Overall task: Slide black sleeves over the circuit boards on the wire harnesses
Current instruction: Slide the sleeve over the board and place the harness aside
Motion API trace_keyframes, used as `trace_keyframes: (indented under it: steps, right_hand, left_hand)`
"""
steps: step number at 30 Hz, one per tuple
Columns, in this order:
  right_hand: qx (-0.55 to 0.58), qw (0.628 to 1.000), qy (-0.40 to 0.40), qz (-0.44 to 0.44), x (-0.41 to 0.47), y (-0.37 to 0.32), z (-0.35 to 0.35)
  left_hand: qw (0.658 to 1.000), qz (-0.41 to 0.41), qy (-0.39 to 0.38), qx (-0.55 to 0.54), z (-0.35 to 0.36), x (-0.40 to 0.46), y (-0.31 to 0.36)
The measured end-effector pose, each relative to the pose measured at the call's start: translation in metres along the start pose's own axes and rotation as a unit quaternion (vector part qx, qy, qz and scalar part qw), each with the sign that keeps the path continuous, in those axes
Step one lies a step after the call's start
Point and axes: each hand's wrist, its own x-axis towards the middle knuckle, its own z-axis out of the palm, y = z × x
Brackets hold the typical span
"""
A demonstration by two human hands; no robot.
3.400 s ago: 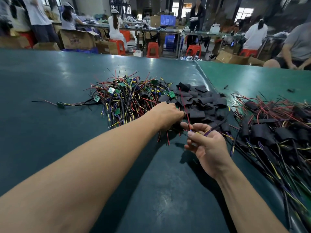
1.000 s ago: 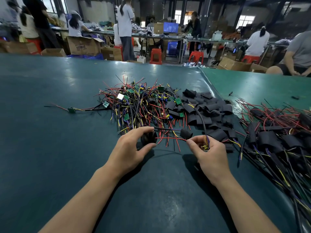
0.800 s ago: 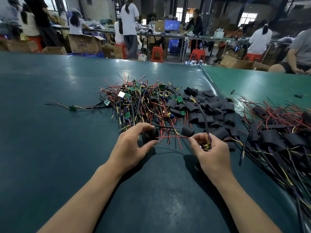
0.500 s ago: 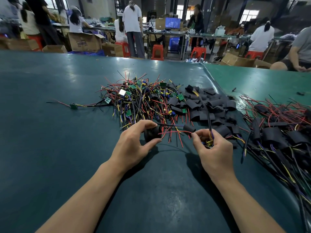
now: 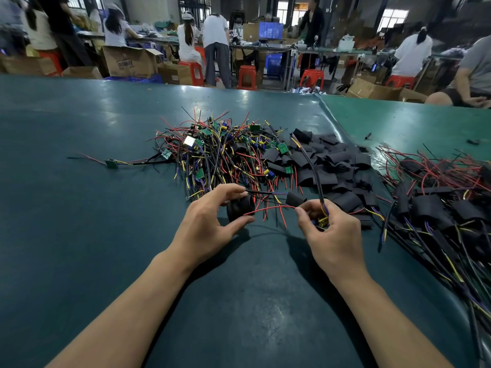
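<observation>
Threading: left hand (image 5: 210, 229) pinching the sleeve (image 5: 240, 208) open at 9 o'clock of the right hand (image 5: 328, 232), whose curled fingers are gripping the board (image 5: 322, 221), wires (image 5: 268, 208) bridging both, probably needing feeding through next.

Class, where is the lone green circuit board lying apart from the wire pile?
The circuit board lies on the green table, left of the wire pile.
</observation>
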Motion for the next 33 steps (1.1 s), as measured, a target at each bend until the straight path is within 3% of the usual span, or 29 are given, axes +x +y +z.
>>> trace_keyframes:
  steps: [5,12,22,25,30,33]
  right_hand:
    - [0.003,0.999,0.023,0.023,0.0016,0.0019,-0.0007]
    - [-0.065,0.992,0.099,-0.039,0.0033,0.0037,-0.0029]
    - [-0.004,0.992,0.033,-0.122,-0.0012,0.0020,0.0002]
    - [-0.001,0.994,0.017,-0.110,-0.0021,0.0017,0.0009]
    - [-0.012,0.992,0.118,-0.043,0.0029,0.0020,-0.0025]
    - [-0.003,0.993,0.105,-0.059,0.0021,0.0008,-0.0021]
  left_hand:
    - [1.000,-0.001,-0.004,-0.001,0.0010,-0.0004,-0.0015]
    - [1.000,-0.004,-0.009,0.005,0.0008,-0.0007,0.0003]
    - [0.999,-0.027,0.029,0.013,-0.0003,0.0002,0.0014]
    - [0.999,-0.031,0.027,0.014,-0.0001,0.0003,0.0014]
    - [0.999,-0.039,0.017,0.005,0.0007,0.0002,0.0014]
    - [0.999,-0.037,0.011,0.003,0.0006,0.0005,0.0012]
